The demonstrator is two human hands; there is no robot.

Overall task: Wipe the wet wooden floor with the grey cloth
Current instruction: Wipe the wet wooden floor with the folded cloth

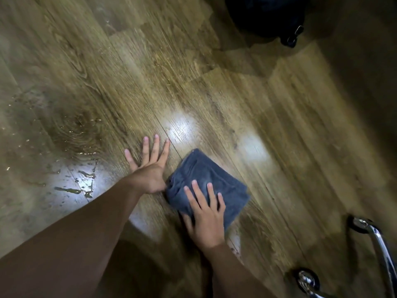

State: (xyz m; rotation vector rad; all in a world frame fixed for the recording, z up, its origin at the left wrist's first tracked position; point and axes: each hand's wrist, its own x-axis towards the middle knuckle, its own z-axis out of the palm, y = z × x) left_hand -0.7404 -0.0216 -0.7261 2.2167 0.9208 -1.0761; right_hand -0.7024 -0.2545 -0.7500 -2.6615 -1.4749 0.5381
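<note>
A folded grey cloth (206, 175) lies flat on the wooden floor (214, 100) near the middle of the view. My right hand (206, 216) presses down on the cloth's near half, fingers spread on top of it. My left hand (150, 164) rests flat on the bare floor just left of the cloth, fingers spread, its thumb side touching the cloth's edge. Water drops and small puddles (83, 181) glisten on the boards to the left of my left arm.
A dark bag with a metal clip (294, 33) sits at the top right. Chrome furniture legs (373, 233) stand at the lower right, another chrome foot (307, 278) near the bottom edge. Bright light reflections show on the boards beyond the cloth.
</note>
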